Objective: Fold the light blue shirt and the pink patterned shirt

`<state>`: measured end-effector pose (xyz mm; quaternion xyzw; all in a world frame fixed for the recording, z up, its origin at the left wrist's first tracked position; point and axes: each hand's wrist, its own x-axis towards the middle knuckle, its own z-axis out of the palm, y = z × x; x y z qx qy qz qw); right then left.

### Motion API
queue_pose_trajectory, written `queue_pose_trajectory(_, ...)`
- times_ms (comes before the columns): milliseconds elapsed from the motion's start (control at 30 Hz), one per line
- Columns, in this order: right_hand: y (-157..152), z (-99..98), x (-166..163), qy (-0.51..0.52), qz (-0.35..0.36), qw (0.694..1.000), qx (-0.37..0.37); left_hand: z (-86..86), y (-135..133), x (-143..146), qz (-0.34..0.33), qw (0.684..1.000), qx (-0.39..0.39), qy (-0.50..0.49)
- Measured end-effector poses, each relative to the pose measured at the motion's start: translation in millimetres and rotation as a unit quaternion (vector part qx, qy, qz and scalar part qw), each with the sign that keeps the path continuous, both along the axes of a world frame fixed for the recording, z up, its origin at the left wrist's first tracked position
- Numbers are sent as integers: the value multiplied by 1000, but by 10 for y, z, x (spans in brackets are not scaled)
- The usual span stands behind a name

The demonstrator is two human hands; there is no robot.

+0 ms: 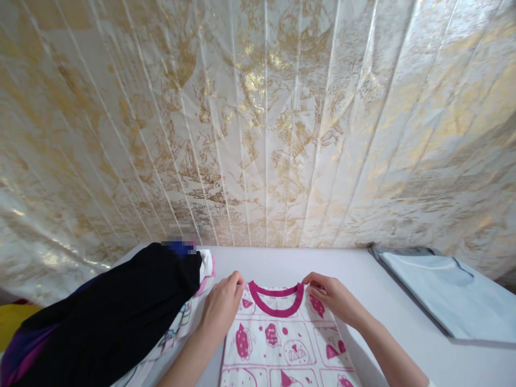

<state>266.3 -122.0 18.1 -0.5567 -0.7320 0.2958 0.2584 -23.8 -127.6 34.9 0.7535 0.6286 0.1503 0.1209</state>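
Note:
A white T-shirt [278,336] with a magenta print and magenta neckband lies front up on the white table, its neck at the far end. My left hand [226,295] has its fingers closed at the shirt's left shoulder, beside the neckband. At the opposite shoulder, my right hand [328,293] pinches the fabric near the neckband's right end. The lower part of the shirt runs out of view at the bottom.
To the left is a heap of clothes with a black garment [133,301] on top. Folded light-blue clothing [447,295] lies on the right of the white table [274,258]. A gold-patterned curtain [262,134] hangs behind.

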Motion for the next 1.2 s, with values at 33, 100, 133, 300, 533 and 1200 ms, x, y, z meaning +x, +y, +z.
queue_pose_trajectory(33,-5,22,4,25,9,1000,-12,25,6,-14,-6,1000,-17,-11)
queue_pose_trajectory(100,-2,41,10,62,21,997,-31,62,31,-41,-18,998,-50,-26)
queue_pose_trajectory(133,5,34,10,60,16,998,-33,69,48,-50,-20,998,-62,-27)
queue_pose_trajectory(300,61,-106,-21,-30,-55,997,34,-5,112,-25,11,997,-76,3)
queue_pose_trajectory(533,83,-167,-81,-48,-40,994,92,-106,154,22,19,998,-64,-7)
queue_pose_trajectory(1200,-1628,-224,140,59,-162,975,-138,-190,-1178,-278,14,959,-194,-205)
